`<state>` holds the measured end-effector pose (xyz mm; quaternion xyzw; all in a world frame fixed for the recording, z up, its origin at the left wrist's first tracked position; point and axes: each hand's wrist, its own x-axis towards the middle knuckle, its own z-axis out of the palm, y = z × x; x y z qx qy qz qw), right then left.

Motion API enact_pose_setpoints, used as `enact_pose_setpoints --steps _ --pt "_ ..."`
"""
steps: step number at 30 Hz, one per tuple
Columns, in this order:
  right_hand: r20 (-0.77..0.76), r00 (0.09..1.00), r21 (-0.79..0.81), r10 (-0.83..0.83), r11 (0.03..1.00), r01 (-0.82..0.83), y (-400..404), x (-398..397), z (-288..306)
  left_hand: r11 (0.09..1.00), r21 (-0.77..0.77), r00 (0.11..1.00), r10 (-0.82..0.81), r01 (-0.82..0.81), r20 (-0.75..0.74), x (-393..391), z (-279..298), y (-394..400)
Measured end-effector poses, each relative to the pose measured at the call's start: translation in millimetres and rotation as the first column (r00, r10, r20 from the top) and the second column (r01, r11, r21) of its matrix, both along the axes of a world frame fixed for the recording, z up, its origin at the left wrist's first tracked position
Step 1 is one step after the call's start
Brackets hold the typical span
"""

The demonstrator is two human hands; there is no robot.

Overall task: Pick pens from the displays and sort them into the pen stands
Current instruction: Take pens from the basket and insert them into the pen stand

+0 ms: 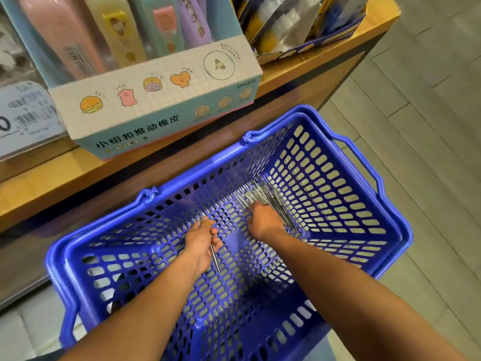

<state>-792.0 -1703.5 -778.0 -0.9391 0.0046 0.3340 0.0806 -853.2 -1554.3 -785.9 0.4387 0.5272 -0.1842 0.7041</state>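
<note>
Both my arms reach down into a blue plastic shopping basket (364, 157) that stands on the floor. My left hand (200, 239) grips a few thin dark pens (214, 257), whose ends stick out above and below the fist. My right hand (264, 221) is curled over a loose pile of dark and silver pens (263, 195) lying on the basket's bottom near its far right side. Whether its fingers have closed round any of them is hidden by the back of the hand.
A wooden shelf (299, 71) runs across the top, just above the basket. On it stand a pastel display box of erasers (161, 105), a dark blue display box (307, 45) at the right, and a price tag (23, 113) at the far left. Grey floor tiles (421, 126) lie to the right.
</note>
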Motion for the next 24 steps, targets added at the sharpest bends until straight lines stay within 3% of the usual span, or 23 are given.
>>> enact_pose_setpoints --steps 8,15,17,20,24 --pt "0.141 0.988 -0.14 0.064 0.989 -0.044 6.6 -13.1 -23.5 1.0 -0.02 1.0 -0.001 0.001 0.006 0.6 8.0 4.8" --pt "0.043 0.983 -0.211 0.179 0.963 -0.166 6.3 -18.3 -24.9 1.0 -0.013 1.0 -0.018 0.018 0.001 0.1 3.4 4.5" --pt "-0.015 0.987 -0.132 0.157 0.979 -0.158 10.5 -16.6 -19.3 1.0 -0.014 1.0 -0.024 0.024 0.006 1.4 0.4 4.4" --pt "-0.221 0.967 0.156 0.127 0.983 -0.093 18.1 -11.3 -8.6 1.0 0.017 1.0 -0.024 0.024 0.003 1.2 -3.9 4.4" --pt "-0.418 0.894 0.473 0.158 0.879 0.066 28.4 -20.3 10.7 0.994 0.077 0.997 -0.078 0.077 0.011 -2.2 -10.0 3.6"
